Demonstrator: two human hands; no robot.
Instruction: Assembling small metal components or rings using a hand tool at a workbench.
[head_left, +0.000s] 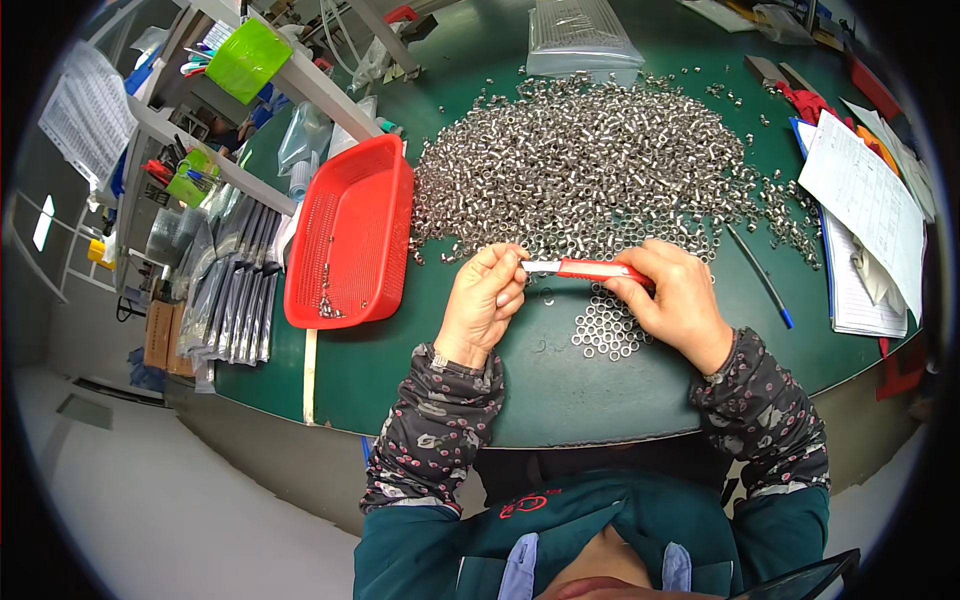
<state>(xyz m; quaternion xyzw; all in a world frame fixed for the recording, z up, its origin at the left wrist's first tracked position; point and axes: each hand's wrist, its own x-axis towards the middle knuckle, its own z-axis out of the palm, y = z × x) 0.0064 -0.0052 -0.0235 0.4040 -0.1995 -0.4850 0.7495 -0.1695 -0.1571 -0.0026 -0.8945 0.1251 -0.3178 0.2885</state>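
Big green table (pixel 560 400) fills most of the view, its edges curving off with the lens; on it sits a huge heap of small silver rings (pixel 590 165), way too many and too tiny to tell one from another, spreading up to a clear bag (pixel 580 40) whose top is cut off by the frame; left of the heap is a red basket (pixel 350 235), with just a few small metal bits at its near end, too small to make out; on the right edge there's a stack of papers (pixel 865 215), partly lost in the dark rim; a blue pen (pixel 760 275) lies between the papers and the hands; near the table's front edge both hands share a red cutter (pixel 590 268), held level just above the table; the right hand (pixel 675 300) is wrapped over its red end so that end is hidden; the left hand (pixel 485 300) pinches the silver tip between thumb and fingers, and whatever sits right at the tip is covered by the fingers; just under the cutter, by the right hand, is a flat patch of rings (pixel 605 330) lying side by side.
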